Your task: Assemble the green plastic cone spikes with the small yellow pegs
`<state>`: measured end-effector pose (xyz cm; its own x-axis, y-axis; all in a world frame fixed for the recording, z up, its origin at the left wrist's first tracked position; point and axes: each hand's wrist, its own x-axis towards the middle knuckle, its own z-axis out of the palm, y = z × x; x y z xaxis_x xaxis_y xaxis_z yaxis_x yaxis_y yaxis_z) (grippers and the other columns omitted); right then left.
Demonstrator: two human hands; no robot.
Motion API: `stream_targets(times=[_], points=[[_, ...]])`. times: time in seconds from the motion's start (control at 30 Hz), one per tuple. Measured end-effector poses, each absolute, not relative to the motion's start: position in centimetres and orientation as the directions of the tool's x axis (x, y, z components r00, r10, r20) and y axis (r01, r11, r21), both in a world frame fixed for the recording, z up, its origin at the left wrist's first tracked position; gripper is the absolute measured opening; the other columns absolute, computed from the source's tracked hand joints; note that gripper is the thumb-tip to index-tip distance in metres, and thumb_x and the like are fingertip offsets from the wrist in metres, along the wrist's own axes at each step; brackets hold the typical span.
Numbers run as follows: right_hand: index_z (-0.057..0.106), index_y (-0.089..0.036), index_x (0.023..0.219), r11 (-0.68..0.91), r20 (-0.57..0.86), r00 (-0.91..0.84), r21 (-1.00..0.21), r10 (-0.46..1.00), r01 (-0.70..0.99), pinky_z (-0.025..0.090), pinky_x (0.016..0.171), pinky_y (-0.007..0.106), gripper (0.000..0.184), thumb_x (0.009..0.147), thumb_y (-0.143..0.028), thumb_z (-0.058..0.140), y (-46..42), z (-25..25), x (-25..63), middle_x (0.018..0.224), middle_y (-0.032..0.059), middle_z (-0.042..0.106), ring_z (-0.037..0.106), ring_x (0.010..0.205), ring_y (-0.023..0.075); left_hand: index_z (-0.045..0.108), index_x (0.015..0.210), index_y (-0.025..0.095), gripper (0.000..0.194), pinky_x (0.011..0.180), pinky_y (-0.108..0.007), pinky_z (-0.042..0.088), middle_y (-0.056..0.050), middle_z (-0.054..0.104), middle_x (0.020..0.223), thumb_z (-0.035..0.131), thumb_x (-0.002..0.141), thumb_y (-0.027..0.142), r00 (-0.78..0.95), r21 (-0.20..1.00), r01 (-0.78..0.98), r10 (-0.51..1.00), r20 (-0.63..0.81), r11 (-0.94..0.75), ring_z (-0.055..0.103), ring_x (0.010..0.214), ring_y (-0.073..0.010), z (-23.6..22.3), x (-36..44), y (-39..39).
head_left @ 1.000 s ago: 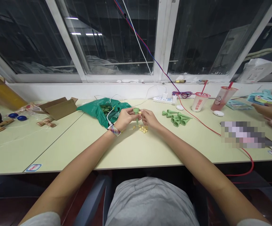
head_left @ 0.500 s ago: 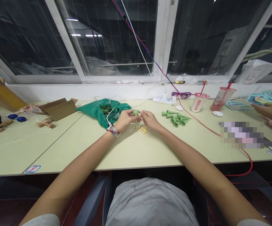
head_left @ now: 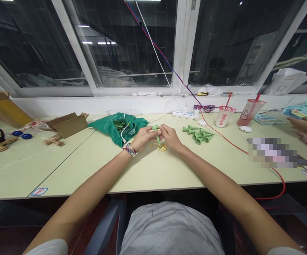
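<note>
My left hand (head_left: 142, 137) is closed around a green plastic cone-shaped piece (head_left: 155, 127). Its wide cup end is at the top, and its thin stem slants down to the right. Close against it, my right hand (head_left: 170, 136) pinches with thumb and fingers at the cup's side. A small yellow piece seems to be between those fingertips, mostly hidden. Below both hands lies a little heap of small yellow plastic pieces (head_left: 163, 148). Several more green cone-shaped pieces (head_left: 201, 134) lie in a group to the right of my right hand.
A green plastic bag (head_left: 105, 124) with green pieces inside lies to the left. Beyond it are a cardboard box (head_left: 70, 124), wooden pieces (head_left: 53, 141) and blue balls (head_left: 26, 136). Drink cups (head_left: 223, 117), a power strip (head_left: 183, 114) and a red cable stand right; another person's hand (head_left: 306, 127) is far right.
The green piece has tilted from upright, its stem tip swinging to the right. Both hands stay together over the yellow heap; the camera view has shifted slightly.
</note>
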<state>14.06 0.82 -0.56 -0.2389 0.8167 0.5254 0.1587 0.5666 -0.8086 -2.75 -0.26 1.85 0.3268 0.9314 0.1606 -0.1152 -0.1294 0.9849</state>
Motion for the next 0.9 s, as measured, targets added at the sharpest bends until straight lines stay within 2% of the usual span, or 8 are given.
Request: stream_targets(times=[0.07,0.13,0.23,0.37,0.53,0.6,0.77,0.9], points=[[0.047,-0.025,0.082,0.523,0.507,-0.177,-0.85,0.844,0.059,0.043,0.065,0.028,0.038,0.101,-0.057,0.041,0.7,-0.4,13.8,0.076,-0.0012,0.053,0.05,0.069,0.0167,0.069,0.103,0.015,0.051,0.078,-0.037,0.065,-0.006,0.076,0.087,0.094,0.065,0.038,0.311,0.978,-0.134,0.93,0.196,-0.161,0.077,0.082,-0.0237,2.2,-2.2,-0.4],[0.046,-0.026,0.083,0.498,0.491,-0.123,-0.866,0.863,0.041,0.042,0.063,0.027,0.037,0.101,-0.058,0.043,0.5,-0.3,13.7,0.077,-0.0012,0.053,0.05,0.07,0.0169,0.065,0.101,0.017,0.051,0.075,-0.034,0.065,-0.001,0.072,0.081,0.094,0.065,0.04,0.259,0.966,-0.153,0.935,0.241,-0.206,0.076,0.078,-0.0208,2.3,-1.8,-0.4],[0.047,-0.026,0.088,0.508,0.498,-0.103,-0.845,0.861,0.169,0.04,0.063,0.027,0.029,0.098,-0.054,0.051,0.3,-0.3,13.9,0.073,-0.0032,0.052,0.049,0.067,0.0167,0.055,0.092,0.02,0.052,0.077,-0.032,0.064,0.002,0.069,0.08,0.094,0.065,0.041,0.132,0.948,-0.194,0.951,0.28,-0.252,0.074,0.078,-0.0169,2.4,-1.7,-0.1],[0.052,-0.027,0.103,0.574,0.553,-0.168,-0.744,0.816,0.343,0.039,0.067,0.028,0.024,0.089,-0.041,0.066,0.2,-0.7,14.1,0.083,-0.0036,0.06,0.052,0.067,0.016,0.048,0.089,0.02,0.054,0.083,-0.034,0.064,-0.001,0.071,0.089,0.093,0.066,0.04,0.058,0.935,-0.241,0.958,0.282,-0.26,0.076,0.086,-0.0179,2.0,-2.2,0.3],[0.06,-0.025,0.099,0.639,0.618,-0.195,-0.663,0.761,0.391,0.042,0.074,0.029,0.01,0.093,-0.034,0.059,1.0,-1.1,14.4,0.096,0.0,0.068,0.058,0.075,0.0163,0.046,0.087,0.019,0.051,0.086,-0.034,0.064,-0.003,0.071,0.09,0.091,0.072,0.04,0.028,0.937,-0.246,0.964,0.264,-0.249,0.076,0.088,-0.0178,1.5,-2.3,0.7],[0.063,-0.025,0.096,0.628,0.614,-0.188,-0.655,0.766,0.419,0.042,0.075,0.029,0.011,0.095,-0.035,0.058,1.8,-1.3,15.0,0.097,0.0008,0.07,0.059,0.078,0.017,0.048,0.091,0.019,0.047,0.086,-0.035,0.064,-0.005,0.071,0.095,0.087,0.078,0.042,0.008,0.945,-0.252,0.976,0.217,-0.208,0.077,0.086,-0.0179,1.5,-2.5,1.0],[0.069,-0.024,0.093,0.419,0.467,-0.097,-0.659,0.879,0.625,0.04,0.073,0.03,0.009,0.09,-0.03,0.063,5.1,-2.7,17.2,0.09,0.0016,0.071,0.061,0.083,0.0199,0.053,0.101,0.019,0.034,0.075,-0.036,0.065,-0.008,0.068,0.111,0.079,0.082,0.031,-0.119,0.971,-0.185,0.984,0.131,-0.151,0.077,0.08,-0.0188,1.6,-3.7,1.9],[0.073,-0.022,0.094,0.272,0.369,-0.041,-0.602,0.929,0.751,0.041,0.073,0.031,0.012,0.089,-0.026,0.063,7.7,-3.6,18.1,0.1,0.006,0.069,0.061,0.089,0.0213,0.054,0.096,0.018,0.026,0.07,-0.033,0.064,-0.008,0.067,0.111,0.074,0.079,0.024,-0.124,0.979,-0.116,0.98,0.155,-0.169,0.076,0.079,-0.0179,1.8,-4.6,2.2]])
